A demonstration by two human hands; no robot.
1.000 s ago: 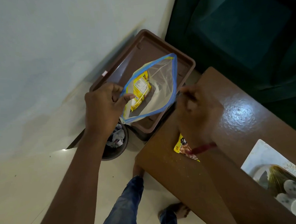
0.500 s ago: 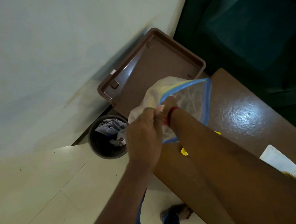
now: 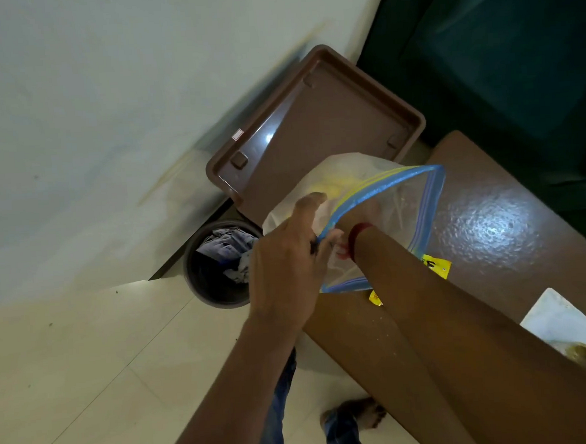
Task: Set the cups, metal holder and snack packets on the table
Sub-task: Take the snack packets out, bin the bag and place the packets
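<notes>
My left hand [image 3: 288, 259] pinches the blue-edged mouth of a clear zip bag [image 3: 411, 211] held above the near end of the brown wooden table [image 3: 491, 230]. My right hand [image 3: 366, 214] is thrust inside the bag past the wrist, seen only dimly through the plastic; a blurred yellow shape shows in the bag's far part, and I cannot tell whether the fingers grip it. A yellow snack packet [image 3: 436, 266] lies on the table, mostly hidden under my right forearm. No cups or metal holder are visible.
A brown plastic tray [image 3: 280, 143] leans beyond the table's end against the wall. A dark round waste bin [image 3: 215, 264] with crumpled paper stands on the tiled floor. A white tray's corner [image 3: 558, 319] shows at right. A dark green sofa [image 3: 514, 53] is behind.
One second ago my right hand rested on the table by the packet; it has since gone into the bag's mouth. The bag now hangs closer over the table end.
</notes>
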